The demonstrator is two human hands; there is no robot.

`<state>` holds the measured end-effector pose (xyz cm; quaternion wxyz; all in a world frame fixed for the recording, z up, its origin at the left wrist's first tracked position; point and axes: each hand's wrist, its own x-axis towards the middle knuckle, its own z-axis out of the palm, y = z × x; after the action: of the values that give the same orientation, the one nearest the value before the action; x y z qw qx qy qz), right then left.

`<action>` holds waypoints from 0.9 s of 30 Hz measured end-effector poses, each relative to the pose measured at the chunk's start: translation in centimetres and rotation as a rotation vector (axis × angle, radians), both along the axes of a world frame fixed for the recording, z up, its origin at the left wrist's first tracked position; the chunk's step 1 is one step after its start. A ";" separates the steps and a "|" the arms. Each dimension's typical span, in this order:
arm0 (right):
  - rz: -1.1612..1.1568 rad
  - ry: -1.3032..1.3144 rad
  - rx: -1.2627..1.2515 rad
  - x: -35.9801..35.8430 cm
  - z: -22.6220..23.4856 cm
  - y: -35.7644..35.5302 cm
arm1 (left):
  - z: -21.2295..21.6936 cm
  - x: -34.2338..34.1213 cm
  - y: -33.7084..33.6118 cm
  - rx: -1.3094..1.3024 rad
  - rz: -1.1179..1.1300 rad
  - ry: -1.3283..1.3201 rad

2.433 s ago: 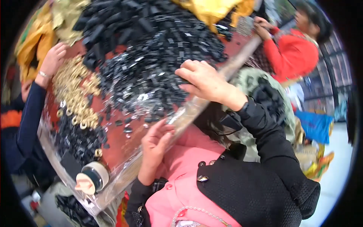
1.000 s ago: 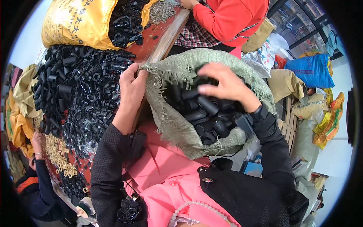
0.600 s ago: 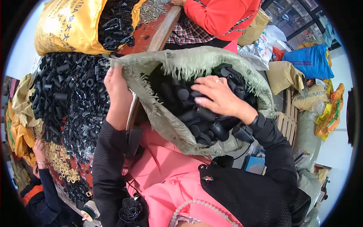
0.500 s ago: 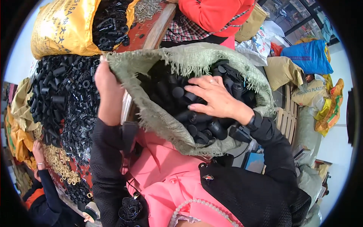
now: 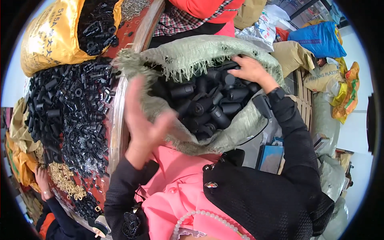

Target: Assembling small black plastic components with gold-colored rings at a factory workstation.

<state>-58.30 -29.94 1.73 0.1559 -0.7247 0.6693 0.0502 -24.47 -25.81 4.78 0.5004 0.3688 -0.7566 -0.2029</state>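
Grey-green woven sack [image 5: 192,56], frayed rim, propped against table [image 5: 120,116] edge; filled with black plastic cylinders [image 5: 208,106]. Right hand [image 5: 252,70] inside sack at far rim, fingers curled among cylinders; grasp cannot be told. Left hand [image 5: 142,124] blurred, raised beside near rim, fingers spread, holding nothing. Yellow printed sack [image 5: 52,40] upper left, holding black parts. Blue bag [image 5: 318,40] upper right. Brass rings [image 5: 64,182] lower left.

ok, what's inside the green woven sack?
The green woven sack holds black plastic tubes, with the right hand on top. Deeper layers and the bottom are covered.
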 end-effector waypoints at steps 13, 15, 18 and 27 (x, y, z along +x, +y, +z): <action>0.070 -0.013 -0.046 1.9 1.2 6.3 | -5.4 -5.2 -4.7 0.238 -0.287 -0.859; 0.052 0.017 -0.014 1.4 1.4 5.3 | -6.0 -4.8 -6.0 0.155 -0.191 -1.013; 0.019 0.085 0.046 0.6 1.5 4.4 | -5.7 -3.9 -7.4 0.249 -0.134 -1.007; 0.042 0.163 -0.018 1.1 2.1 4.7 | -6.4 -3.5 -5.5 0.130 -0.031 -1.119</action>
<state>-57.25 -25.25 3.82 0.0932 -0.7334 0.6649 0.1064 -27.99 -31.29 -1.60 -0.0041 0.4393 -0.8978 -0.0298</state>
